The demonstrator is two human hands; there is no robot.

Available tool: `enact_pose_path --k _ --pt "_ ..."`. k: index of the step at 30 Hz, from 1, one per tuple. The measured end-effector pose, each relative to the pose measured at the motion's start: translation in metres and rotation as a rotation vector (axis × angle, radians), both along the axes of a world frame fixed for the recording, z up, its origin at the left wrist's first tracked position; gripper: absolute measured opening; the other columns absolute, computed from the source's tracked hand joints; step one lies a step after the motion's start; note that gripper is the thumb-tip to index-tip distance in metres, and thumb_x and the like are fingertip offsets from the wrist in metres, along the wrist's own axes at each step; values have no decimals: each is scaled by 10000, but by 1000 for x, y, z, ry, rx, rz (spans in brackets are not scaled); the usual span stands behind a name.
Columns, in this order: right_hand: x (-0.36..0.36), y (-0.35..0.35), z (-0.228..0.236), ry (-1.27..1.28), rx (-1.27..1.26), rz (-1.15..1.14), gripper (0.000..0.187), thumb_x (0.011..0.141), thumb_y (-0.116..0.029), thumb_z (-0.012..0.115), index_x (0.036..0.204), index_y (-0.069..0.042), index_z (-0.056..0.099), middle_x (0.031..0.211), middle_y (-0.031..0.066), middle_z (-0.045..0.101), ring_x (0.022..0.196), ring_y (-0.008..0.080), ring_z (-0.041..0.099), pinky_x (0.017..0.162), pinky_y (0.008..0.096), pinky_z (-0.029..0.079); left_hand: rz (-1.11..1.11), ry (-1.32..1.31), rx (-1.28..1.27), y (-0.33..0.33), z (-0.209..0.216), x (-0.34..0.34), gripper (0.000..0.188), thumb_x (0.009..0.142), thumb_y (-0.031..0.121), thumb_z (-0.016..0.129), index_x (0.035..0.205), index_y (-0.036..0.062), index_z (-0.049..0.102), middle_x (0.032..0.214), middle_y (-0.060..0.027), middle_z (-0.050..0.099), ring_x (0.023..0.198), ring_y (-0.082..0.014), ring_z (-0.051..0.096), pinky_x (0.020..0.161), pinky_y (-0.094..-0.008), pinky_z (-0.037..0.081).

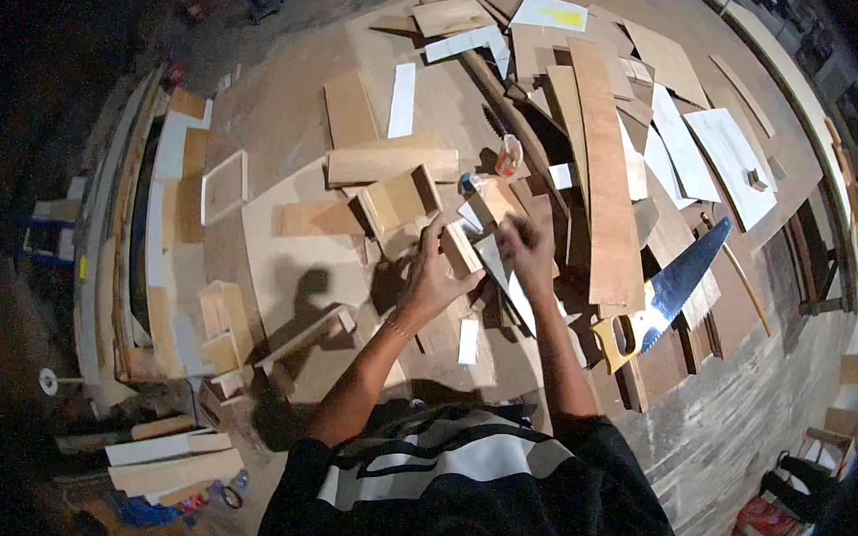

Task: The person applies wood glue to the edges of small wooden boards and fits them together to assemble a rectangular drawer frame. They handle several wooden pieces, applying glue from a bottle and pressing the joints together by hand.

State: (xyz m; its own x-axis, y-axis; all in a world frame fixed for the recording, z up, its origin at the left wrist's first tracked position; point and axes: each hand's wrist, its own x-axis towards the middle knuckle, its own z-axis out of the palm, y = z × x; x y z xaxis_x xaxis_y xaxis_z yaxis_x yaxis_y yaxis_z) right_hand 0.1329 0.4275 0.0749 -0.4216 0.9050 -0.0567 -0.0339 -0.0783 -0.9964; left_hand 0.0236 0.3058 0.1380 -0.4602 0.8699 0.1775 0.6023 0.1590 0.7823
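Observation:
My left hand is closed around a small pale wooden piece, shaped like a little box or block, and holds it up above the worktable. To its right is my right hand, raised close to the piece. Its fingers are smeared by motion, so I cannot make out whether anything is in them. Just beyond my left hand sits an open wooden box with thin walls. Past my right hand stands a small clear bottle with reddish-orange on it. White and brown offcuts lie beneath both hands.
On the right lies a handsaw with a yellow handle, near a long brown board. White sheets and scattered boards cover the far right. At left are a small wooden frame and another small wooden assembly.

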Motion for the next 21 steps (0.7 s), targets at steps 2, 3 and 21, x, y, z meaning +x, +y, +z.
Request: enact_pose_path --k 2,3,21 --pt "-13 44 5 -156 323 -187 377 740 -228 657 1007 23 569 757 176 591 663 249 580 608 330 462 -48 -112 -16 20 -9 -7 820 629 155 748 1274 27 258 1157 -179 434 1079 -272 471 888 -358 410" --pt "-19 62 6 -218 400 -194 426 731 -246 665 1053 6 548 800 194 580 709 286 580 634 352 466 -60 -107 -19 29 -12 -7 820 629 155 748 1274 27 258 1157 -179 434 1079 -272 471 888 -358 410" --pt "-66 91 26 -336 233 -43 364 772 -126 620 1088 32 533 914 166 617 790 206 615 672 328 476 112 -555 -48 42 -5 -21 543 725 106 589 1214 32 364 1086 -98 479 1029 -197 444 923 -328 343"
